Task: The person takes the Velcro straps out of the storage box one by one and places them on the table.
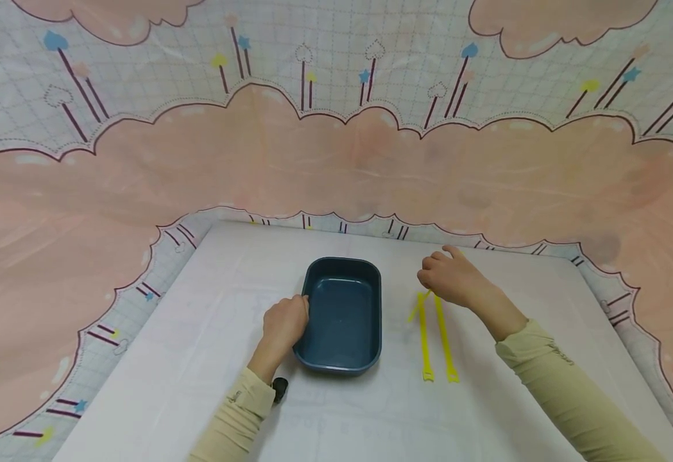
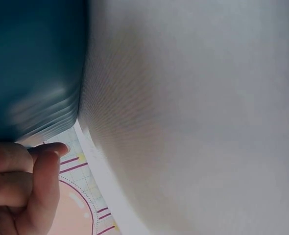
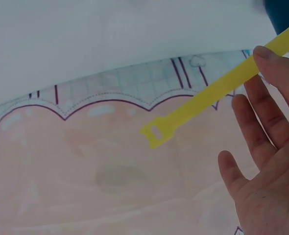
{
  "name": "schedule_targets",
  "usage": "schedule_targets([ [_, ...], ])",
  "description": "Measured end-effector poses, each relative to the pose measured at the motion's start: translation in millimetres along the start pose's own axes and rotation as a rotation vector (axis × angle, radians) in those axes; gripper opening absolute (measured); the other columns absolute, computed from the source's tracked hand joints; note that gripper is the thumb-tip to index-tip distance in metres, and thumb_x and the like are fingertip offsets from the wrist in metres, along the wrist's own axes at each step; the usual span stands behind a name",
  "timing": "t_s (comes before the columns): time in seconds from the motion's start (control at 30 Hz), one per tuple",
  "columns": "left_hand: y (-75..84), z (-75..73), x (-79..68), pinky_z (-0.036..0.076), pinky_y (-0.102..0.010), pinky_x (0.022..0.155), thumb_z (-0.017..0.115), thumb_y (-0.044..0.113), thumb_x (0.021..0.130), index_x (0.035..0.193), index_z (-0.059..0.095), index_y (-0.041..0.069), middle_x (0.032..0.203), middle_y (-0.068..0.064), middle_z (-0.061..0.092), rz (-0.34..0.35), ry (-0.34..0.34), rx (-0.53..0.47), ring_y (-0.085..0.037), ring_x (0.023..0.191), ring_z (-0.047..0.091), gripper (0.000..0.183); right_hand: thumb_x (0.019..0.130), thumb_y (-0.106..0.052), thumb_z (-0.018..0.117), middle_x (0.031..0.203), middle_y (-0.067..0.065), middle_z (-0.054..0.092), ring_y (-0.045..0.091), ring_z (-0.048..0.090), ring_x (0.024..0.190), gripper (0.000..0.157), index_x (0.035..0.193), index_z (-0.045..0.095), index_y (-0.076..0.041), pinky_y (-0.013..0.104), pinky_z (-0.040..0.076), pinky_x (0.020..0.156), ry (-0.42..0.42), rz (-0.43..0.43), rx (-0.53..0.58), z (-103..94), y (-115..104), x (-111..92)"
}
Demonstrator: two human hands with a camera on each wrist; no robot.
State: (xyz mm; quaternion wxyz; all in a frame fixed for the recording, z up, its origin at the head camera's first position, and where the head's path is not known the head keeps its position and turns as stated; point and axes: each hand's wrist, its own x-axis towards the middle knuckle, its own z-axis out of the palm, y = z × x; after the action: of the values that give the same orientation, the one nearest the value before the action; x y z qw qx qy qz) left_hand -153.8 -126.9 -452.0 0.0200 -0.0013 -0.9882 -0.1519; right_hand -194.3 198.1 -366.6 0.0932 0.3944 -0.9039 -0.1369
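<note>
A dark blue rectangular tray (image 1: 340, 321) with rounded corners stands on the white table. My left hand (image 1: 286, 323) grips its left rim; in the left wrist view the curled fingers (image 2: 46, 191) lie right beside the tray's ribbed wall (image 2: 41, 105). To the right of the tray, my right hand (image 1: 448, 276) is raised above the table. Between thumb and forefinger it pinches a yellow hook-and-loop cable tie (image 3: 198, 105) near one end, its slotted head out in the air. Two more yellow cable ties (image 1: 425, 340) lie nearly parallel on the table below that hand.
The white table (image 1: 169, 385) ends at a patterned pink-and-white cloth (image 1: 336, 167) that hangs behind and around it. A small black object (image 1: 280, 389) sits at the left wrist, by the sleeve cuff.
</note>
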Motion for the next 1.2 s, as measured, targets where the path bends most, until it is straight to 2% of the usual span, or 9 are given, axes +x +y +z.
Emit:
schedule_targets([
  [0.3,0.2,-1.1,0.2,0.048,-0.043,0.049,0.044,0.022,0.104,0.079,0.064,-0.003,0.068,-0.018,0.063,0.006,-0.003,0.013,-0.032,0.058,0.063,0.040,0.080,-0.003,0.075,0.081,-0.002,0.056,0.026,0.059,0.090,0.026,0.071,0.056,-0.019,0.058,0.038,0.097,-0.020,0.033,0.016,10.9,9.7,-18.4],
  [0.47,0.8,-3.6,-1.0,0.046,-0.042,0.048,0.044,0.021,0.104,0.078,0.063,-0.002,0.064,-0.016,0.061,0.012,-0.007,0.003,-0.030,0.055,0.060,0.040,0.080,-0.004,0.074,0.078,-0.003,0.054,0.025,0.059,0.089,0.025,0.071,0.057,-0.018,0.058,0.038,0.097,-0.003,0.048,0.030,15.2,13.8,-27.8],
  [0.7,2.1,-3.7,-1.5,0.046,-0.041,0.047,0.044,0.021,0.104,0.076,0.062,-0.002,0.062,-0.015,0.059,0.015,-0.007,0.007,-0.029,0.054,0.059,0.040,0.076,-0.003,0.075,0.075,-0.004,0.051,0.026,0.059,0.088,0.027,0.069,0.055,-0.019,0.059,0.038,0.096,0.002,0.074,0.060,16.8,17.2,-38.8],
  [1.03,1.2,-2.5,0.2,0.047,-0.042,0.048,0.044,0.021,0.104,0.077,0.063,-0.002,0.064,-0.016,0.060,0.011,-0.010,0.004,-0.030,0.056,0.060,0.041,0.079,-0.013,0.079,0.078,-0.003,0.054,0.026,0.058,0.088,0.021,0.074,0.059,-0.018,0.060,0.036,0.096,-0.086,0.114,0.097,20.7,20.9,-46.1],
  [1.2,1.8,-2.1,0.0,0.048,-0.043,0.049,0.044,0.021,0.104,0.079,0.064,-0.003,0.066,-0.017,0.061,0.011,-0.005,0.006,-0.032,0.057,0.062,0.040,0.084,-0.014,0.075,0.077,-0.004,0.053,0.025,0.057,0.084,0.016,0.077,0.061,-0.016,0.063,0.035,0.095,-0.170,0.159,0.181,19.6,22.8,-49.8],
])
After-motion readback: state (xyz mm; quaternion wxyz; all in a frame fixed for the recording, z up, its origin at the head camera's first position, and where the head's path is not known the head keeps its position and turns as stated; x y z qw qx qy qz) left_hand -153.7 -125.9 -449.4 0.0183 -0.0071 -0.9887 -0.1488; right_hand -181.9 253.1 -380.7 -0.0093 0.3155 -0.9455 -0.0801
